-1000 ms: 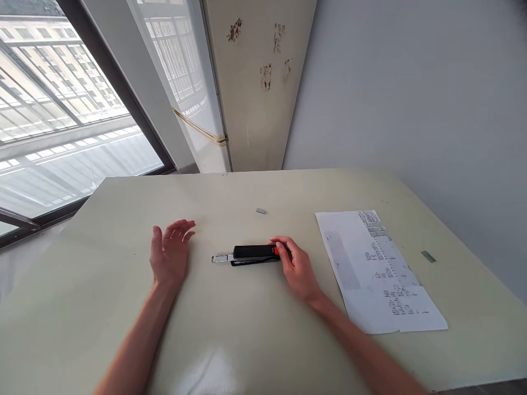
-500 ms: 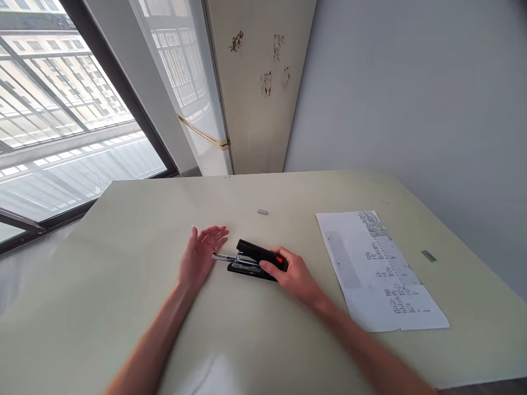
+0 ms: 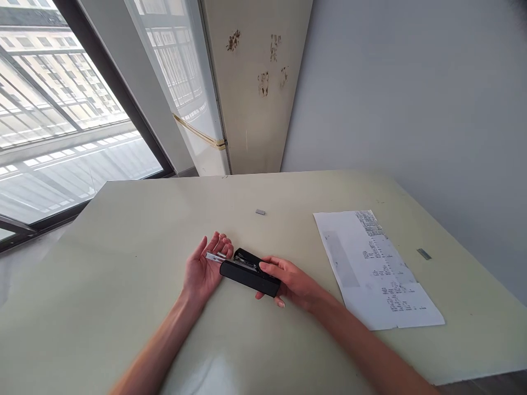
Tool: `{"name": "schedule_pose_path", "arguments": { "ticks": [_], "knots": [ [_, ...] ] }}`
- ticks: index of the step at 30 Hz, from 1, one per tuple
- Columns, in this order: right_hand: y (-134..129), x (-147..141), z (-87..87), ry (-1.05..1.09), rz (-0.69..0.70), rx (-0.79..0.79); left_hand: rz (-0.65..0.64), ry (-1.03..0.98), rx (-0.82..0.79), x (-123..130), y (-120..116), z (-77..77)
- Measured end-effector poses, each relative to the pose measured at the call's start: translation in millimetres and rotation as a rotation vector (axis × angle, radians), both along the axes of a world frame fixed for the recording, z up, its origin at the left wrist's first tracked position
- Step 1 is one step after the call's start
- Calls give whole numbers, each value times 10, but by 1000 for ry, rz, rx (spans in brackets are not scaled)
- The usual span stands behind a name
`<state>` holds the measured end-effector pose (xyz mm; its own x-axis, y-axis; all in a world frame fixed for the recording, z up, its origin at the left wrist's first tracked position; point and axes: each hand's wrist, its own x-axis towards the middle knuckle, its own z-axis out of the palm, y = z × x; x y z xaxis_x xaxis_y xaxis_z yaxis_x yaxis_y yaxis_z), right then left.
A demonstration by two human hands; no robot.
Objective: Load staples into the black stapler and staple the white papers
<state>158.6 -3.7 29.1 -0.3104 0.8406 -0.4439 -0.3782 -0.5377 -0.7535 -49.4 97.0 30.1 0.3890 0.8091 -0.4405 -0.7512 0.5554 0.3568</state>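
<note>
A black stapler (image 3: 250, 275) is gripped near its rear end by my right hand (image 3: 294, 280), thumb on top and fingertips showing below. It is rolled onto its side, and its metal staple tray (image 3: 214, 257) sticks out of the front end. Palm up, my left hand (image 3: 206, 269) lies at that front end with its fingers loosely curled and apart. The metal tip reaches over the left palm; whether it touches the skin I cannot tell.
Beyond the stapler lies a small grey strip of staples (image 3: 260, 212). To the right are printed paper sheets (image 3: 341, 263) and another staple strip (image 3: 424, 254) on the pale table (image 3: 102, 307). A fridge (image 3: 251, 120) and a wall stand behind the table.
My right hand has rolled the stapler over, so its long black side now faces up. The left hand has moved slightly right, under the protruding metal tip.
</note>
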Motion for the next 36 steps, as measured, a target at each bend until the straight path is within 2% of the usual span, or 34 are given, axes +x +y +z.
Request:
{"name": "schedule_pose_path", "arguments": {
  "ticks": [2,4,8,10,13,17,26,31,36],
  "knots": [
    [-11,-8,-14,4,-21,46,-8,22,46,-28,22,-14],
    [-16,-17,-39,-10,-66,121,-9,142,137,-61,51,-33],
    [-17,-20,-95,-172,-240,250,2,687,434,-91,39,-54],
    [-19,-21,-119,-260,-315,286,-32,960,599,-80,-25,-45],
    [-27,-32,-144,-321,-369,308,-108,1187,788,-50,-136,-28],
    [-41,-53,-149,-349,-378,306,-163,1274,902,-29,-198,-41],
    [-66,-64,-174,-394,-402,302,-145,1362,1010,-74,-167,-151],
    [-91,-76,-187,-465,-396,331,-150,1273,887,-118,-118,-56],
    [-126,-99,-205,-621,-353,436,-166,1257,727,-174,-58,28]
  ]
}}
